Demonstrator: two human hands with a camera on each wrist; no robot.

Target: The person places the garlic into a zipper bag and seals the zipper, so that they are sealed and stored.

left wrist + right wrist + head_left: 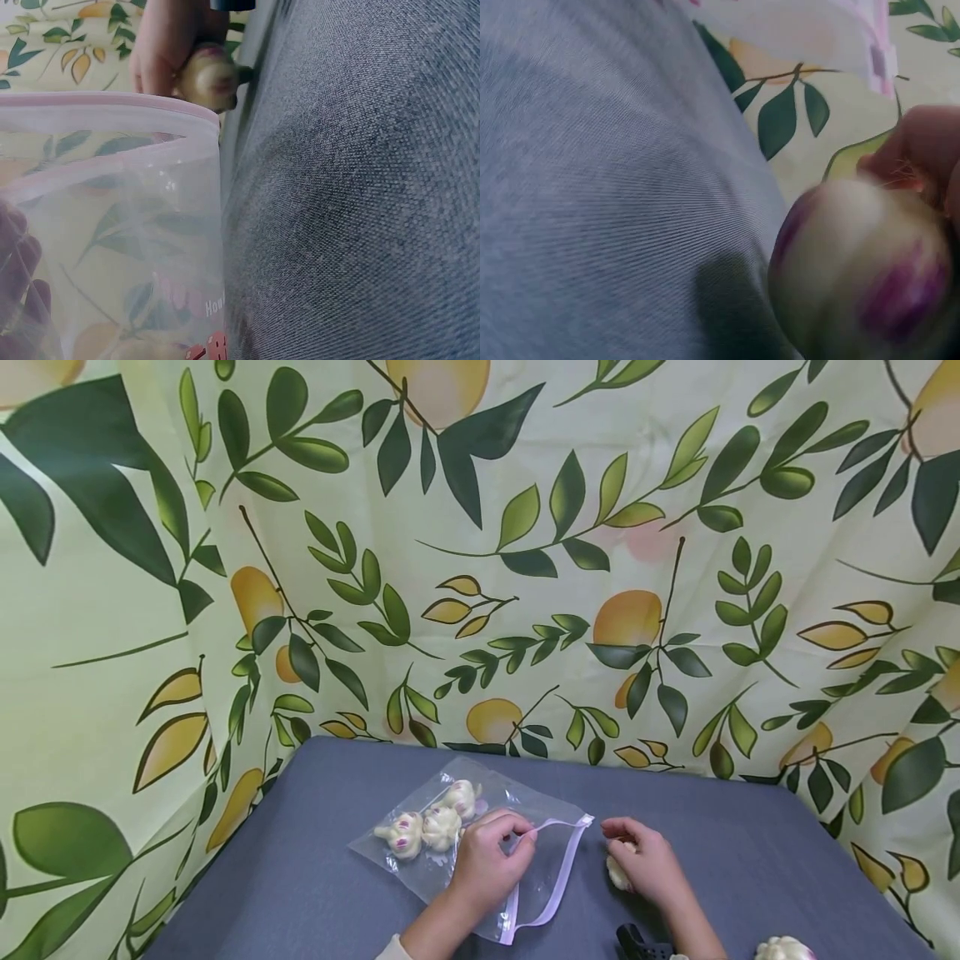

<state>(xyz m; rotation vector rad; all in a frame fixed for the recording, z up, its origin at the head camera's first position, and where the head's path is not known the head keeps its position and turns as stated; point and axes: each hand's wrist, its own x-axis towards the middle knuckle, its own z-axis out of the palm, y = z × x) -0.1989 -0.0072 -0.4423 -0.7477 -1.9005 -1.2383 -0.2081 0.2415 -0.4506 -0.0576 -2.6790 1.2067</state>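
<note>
- Nearest the head camera, at the bottom edge, is a pale sleeve cuff (395, 950) on the left forearm, with the blue-grey surface (247, 902) spreading away to its left
- Three garlic bulbs (441, 828) lie close together inside the clear bag (427, 868), towards its closed end; the leftmost one's stem points left
- Bag's long axis runs from far left to near right across the surface; its mouth, edged by a lilac zip strip (569, 864), stands parted and faces right
- Left hand (491, 856) is between those bulbs and the mouth, its grip pinching the bag near the rim
- Just right of the mouth's far corner, outside the bag and apart from it, is the held bulb (618, 872); the opening lies to its left
- Right hand (652, 864) is the nearer one to it, its grip curled round it; the bulb looks roundish with no clear long axis, and I cannot tell where its stem points
- Loose bulb (783, 949) at the bottom right is partly cut off, nearer the right hand and well apart from the bag
</note>
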